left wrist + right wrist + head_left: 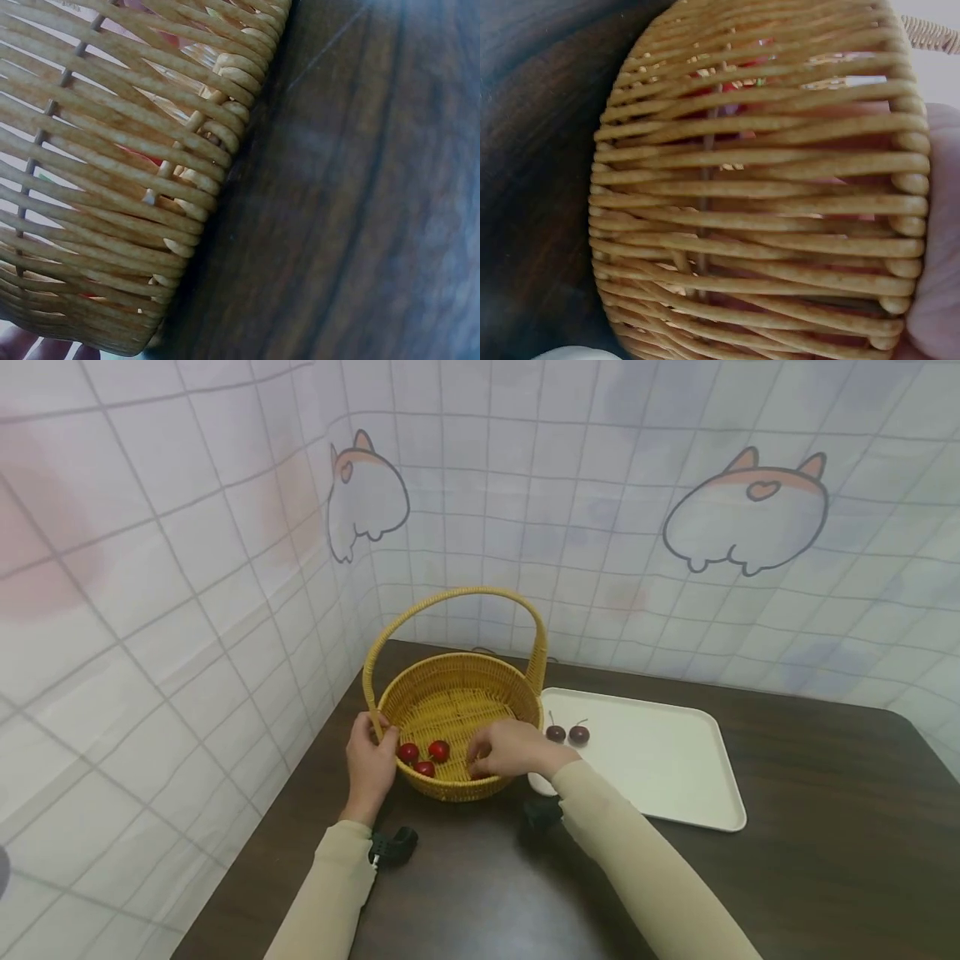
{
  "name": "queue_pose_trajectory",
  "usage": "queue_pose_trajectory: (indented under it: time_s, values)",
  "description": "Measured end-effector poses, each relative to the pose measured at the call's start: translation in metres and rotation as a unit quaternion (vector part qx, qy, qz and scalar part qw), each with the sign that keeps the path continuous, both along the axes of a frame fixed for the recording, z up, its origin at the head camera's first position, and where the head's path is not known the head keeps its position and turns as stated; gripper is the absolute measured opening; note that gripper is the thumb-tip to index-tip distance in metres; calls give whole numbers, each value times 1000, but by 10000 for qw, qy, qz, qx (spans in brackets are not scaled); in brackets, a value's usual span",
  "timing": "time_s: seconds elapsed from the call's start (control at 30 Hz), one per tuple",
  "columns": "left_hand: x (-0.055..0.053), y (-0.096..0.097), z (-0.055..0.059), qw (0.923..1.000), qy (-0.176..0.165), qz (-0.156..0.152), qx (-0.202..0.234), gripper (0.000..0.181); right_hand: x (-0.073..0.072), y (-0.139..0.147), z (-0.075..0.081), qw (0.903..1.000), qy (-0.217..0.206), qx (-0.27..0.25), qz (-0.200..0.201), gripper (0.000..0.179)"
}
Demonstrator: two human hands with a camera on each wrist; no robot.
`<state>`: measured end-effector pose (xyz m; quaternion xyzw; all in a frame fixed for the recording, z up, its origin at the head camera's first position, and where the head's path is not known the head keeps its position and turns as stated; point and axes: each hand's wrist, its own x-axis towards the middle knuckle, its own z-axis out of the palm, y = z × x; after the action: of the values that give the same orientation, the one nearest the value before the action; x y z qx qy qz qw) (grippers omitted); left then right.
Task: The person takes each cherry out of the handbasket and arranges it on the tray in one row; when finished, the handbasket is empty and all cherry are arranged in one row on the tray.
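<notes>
A yellow woven basket (457, 789) with a tall arched handle stands on the dark table. My left hand (371, 764) grips its left rim by the foot of the handle, thumb on the near side. Three red cherries lie inside at the left, one cherry (438, 750) a little apart from the others. Reaching over the right rim, my right hand (510, 747) is low in the basket, fingers curled down around a cherry mostly hidden beneath them. Through the weave (780, 161) in the right wrist view, bits of red show.
A white tray (660, 760) lies to the right, its left end behind the basket and right hand. Two dark cherries with stems, one dark cherry (579, 735) among them, rest at its left end. A patterned cloth wall (600, 568) stands behind and at the left.
</notes>
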<state>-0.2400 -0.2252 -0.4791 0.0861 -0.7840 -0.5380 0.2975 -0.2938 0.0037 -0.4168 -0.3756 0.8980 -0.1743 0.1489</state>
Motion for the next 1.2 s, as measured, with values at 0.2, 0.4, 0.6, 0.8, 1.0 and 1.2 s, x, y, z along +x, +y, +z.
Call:
queue_pose_trajectory:
  time_s: [0.2,0.4,0.6,0.8,1.0,1.2]
  values:
    - [0,0,1,10000,61,3,28,10,-5,0,3,9979,-485,102,418,12]
    - [-2,1,1,9999,100,2,18,10,-8,-1,7,9942,-755,281,715,15]
    - [-2,0,0,9999,61,44,-144,10,-10,0,6,9875,-1101,191,1109,19]
    - [-1,-2,2,9998,59,39,-176,11,-10,3,5,9830,-1390,-237,1178,21]
    - [0,-2,2,9999,-24,46,-100,11,-7,4,6,9853,-1312,-562,940,22]
    - [-2,-2,0,9998,-86,63,-143,10,-10,8,2,9874,-1075,-1120,308,27]
